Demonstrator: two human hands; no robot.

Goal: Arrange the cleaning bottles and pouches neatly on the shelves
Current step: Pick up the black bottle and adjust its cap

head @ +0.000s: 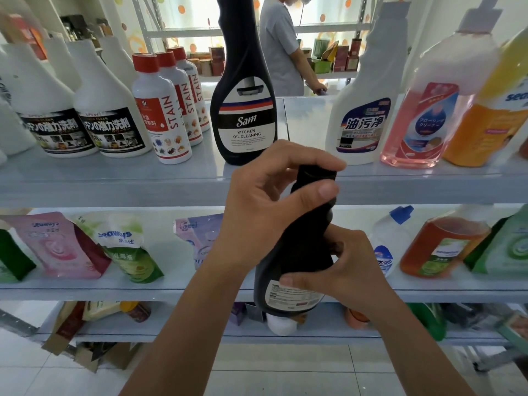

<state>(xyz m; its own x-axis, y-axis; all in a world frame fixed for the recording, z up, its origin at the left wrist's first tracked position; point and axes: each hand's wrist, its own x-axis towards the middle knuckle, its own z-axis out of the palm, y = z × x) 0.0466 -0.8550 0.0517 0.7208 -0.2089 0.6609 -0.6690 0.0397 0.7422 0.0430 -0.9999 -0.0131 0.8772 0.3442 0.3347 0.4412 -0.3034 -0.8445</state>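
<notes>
I hold a black bottle (pixel 303 252) upright in front of the shelves, its back label toward me. My left hand (pixel 265 212) grips its neck near the cap. My right hand (pixel 351 267) grips its lower body. A matching black "Sam Kitchen Oil Cleaning" bottle (pixel 245 110) stands on the top shelf (pixel 114 178), just behind and above. Left of it stand three red-capped "Stain" bottles (pixel 165 115) and white bottles with black labels (pixel 108 110). Pouches (pixel 128 247) lean on the middle shelf (pixel 85 290).
To the right on the top shelf stand a white spray bottle (pixel 363 121), a pink bottle (pixel 420 124) and an orange bottle (pixel 485 124). The middle shelf's right side holds a blue-capped bottle (pixel 388 241) and an amber bottle (pixel 440 247). A person (pixel 283 44) stands behind the shelving.
</notes>
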